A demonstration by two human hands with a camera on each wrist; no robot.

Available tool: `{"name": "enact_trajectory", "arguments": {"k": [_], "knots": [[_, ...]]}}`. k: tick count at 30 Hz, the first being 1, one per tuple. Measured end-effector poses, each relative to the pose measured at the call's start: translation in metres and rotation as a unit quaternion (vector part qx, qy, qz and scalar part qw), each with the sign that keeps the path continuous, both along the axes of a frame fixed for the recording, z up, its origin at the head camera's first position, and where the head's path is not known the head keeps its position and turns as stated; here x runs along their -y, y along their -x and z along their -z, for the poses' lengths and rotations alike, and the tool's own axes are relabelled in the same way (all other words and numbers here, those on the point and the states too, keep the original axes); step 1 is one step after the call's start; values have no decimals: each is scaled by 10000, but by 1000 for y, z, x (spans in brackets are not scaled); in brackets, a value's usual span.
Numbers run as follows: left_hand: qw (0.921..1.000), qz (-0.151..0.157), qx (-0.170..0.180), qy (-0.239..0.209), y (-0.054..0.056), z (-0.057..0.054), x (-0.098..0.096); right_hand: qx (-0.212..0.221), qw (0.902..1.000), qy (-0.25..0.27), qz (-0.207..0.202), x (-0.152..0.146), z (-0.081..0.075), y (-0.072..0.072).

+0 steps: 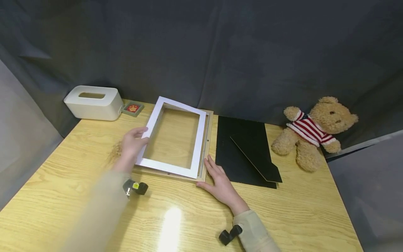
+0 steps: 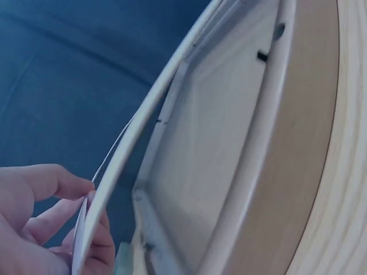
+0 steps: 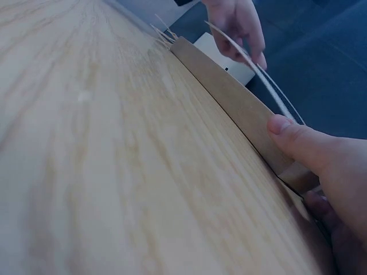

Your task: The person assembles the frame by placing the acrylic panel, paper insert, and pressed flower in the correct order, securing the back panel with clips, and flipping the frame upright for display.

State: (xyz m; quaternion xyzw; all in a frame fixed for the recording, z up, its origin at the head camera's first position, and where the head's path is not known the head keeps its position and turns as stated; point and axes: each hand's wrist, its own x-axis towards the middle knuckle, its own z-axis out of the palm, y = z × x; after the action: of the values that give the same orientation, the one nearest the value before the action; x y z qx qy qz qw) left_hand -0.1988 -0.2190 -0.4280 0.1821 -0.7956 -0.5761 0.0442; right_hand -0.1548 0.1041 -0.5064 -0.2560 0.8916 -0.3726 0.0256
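Observation:
A white photo mat (image 1: 152,122) with a large rectangular opening slants over a light wooden picture frame (image 1: 209,127), its left side lifted off it. My left hand (image 1: 132,141) pinches the mat's left edge between thumb and fingers. Seen edge-on in the left wrist view, the mat (image 2: 129,137) bows, with a thin second layer beside it. At the frame's near right corner rests my right hand (image 1: 219,182), fingers straight along the right side and thumb at the front edge. The right thumb (image 3: 301,137) shows close to the mat's low edge in the right wrist view.
Right of the frame lies a black backing board (image 1: 226,147) with a stand leg (image 1: 256,161). Farther right is a teddy bear (image 1: 310,131) in a striped shirt. A white tissue box (image 1: 94,108), a small square plaque (image 1: 133,108) and dried stalks (image 1: 114,153) are at left.

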Motion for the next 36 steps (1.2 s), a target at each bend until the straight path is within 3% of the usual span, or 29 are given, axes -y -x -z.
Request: {"name": "enact_trajectory", "arguments": {"k": [4,9,17,26,36], "knots": [[10000,27,-26,68,8,6,-12,27,10000,-23,13,0,0,0],[9987,-12,-14,515,12,12,-19,35,10000,-35,9,0,1,-1],[9916,270,-126,1256,9,16,-18,36,10000,-38,6,1,-1,-1],[9835,522,-97,1732,4,19,-18,34,10000,-67,37,0,-2,0],[9849,822,-490,1446,-15,20,-10,-21,10000,-61,18,1,-2,0]]}}
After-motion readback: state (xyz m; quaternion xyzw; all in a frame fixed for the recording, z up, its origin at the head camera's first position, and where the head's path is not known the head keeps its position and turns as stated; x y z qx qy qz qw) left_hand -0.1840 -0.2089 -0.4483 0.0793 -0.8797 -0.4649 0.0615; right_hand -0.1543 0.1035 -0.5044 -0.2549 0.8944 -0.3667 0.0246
